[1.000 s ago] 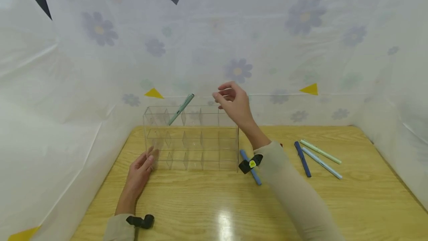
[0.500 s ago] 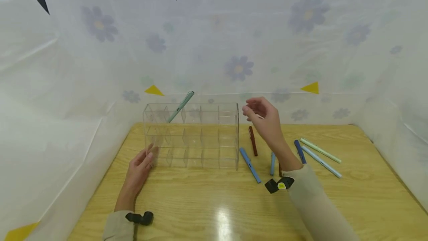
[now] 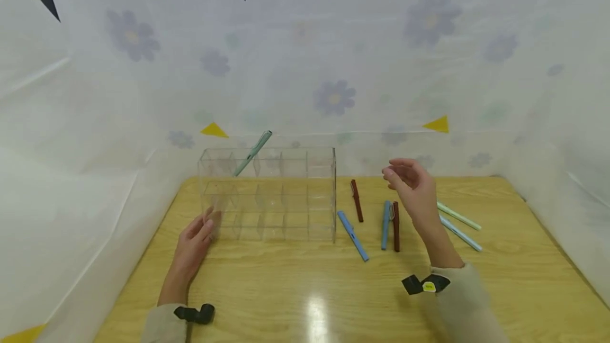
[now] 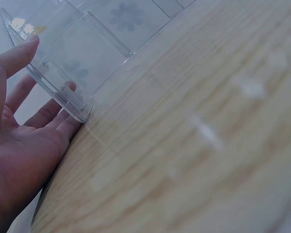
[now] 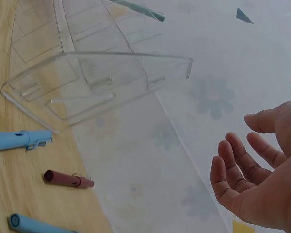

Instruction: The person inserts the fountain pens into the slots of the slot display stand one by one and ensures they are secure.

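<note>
Head view: what's gripped?
– Left hand (image 3: 189,245) curls fingers (image 4: 22,92) round the clear, boxy rack's (image 3: 270,195) end; right hand's (image 3: 421,197) fingers curve loosely.
– And the green pen (image 3: 253,153)?
– Slim, tilted, poking from the rack's top, above wood-grained tabletop (image 3: 267,290).

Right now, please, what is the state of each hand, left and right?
Left hand: holding the side of the clear plastic compartment rack.
Right hand: open, loosely bent, holding nothing.
</note>
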The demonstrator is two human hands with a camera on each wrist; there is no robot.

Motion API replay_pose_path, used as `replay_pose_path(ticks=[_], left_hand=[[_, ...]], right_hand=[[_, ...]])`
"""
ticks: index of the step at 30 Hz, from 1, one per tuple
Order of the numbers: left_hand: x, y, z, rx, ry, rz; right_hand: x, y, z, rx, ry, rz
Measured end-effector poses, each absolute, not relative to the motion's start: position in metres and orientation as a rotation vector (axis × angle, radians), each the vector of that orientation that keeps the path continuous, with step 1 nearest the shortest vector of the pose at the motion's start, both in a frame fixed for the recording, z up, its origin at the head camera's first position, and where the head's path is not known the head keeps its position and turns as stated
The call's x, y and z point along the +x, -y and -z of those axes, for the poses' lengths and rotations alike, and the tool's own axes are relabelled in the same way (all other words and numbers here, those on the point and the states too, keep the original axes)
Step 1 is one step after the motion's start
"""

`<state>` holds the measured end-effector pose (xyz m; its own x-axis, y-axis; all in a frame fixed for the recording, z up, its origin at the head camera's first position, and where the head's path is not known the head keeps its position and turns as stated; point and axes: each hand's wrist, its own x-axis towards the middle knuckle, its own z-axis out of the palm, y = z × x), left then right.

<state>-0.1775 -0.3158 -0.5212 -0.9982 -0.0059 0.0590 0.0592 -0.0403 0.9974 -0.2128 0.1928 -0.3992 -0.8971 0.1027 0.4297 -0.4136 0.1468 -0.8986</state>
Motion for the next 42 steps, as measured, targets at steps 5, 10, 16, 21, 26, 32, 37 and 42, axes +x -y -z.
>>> replay_pose_path(ticks=[5,10,16,21,26,32,37,42], left_hand=[[-0.18,0.315,0.521,-0.092,2.125,2.255],[-0.181,0.315,0.52,-0.065,2.171,2.195],[-0.182,0.315,0.516,-0.055,2.206,2.171],[-0.181,0.314,0.516,-0.058,2.186,2.201],[-0.181,0.315,0.514,-0.048,2.154,2.198],[-0.186,0.316,0.507,-0.037,2.114,2.212],[-0.187,0.316,0.506,-0.05,2.127,2.24],[-0.182,0.313,0.509,-0.036,2.113,2.278]], right_hand=[[-0.207,-0.217,0.409,0.194,2.026,-1.837],[-0.204,-0.235,0.413,0.13,1.972,-1.863],[-0.203,-0.259,0.418,0.04,1.919,-1.872],[-0.206,-0.28,0.427,-0.096,1.98,-1.795],[-0.213,-0.298,0.442,-0.209,2.092,-1.644],[-0.221,-0.314,0.453,-0.266,2.128,-1.591],[-0.222,-0.328,0.46,-0.344,2.159,-1.584],[-0.216,-0.342,0.471,-0.366,2.227,-1.531]])
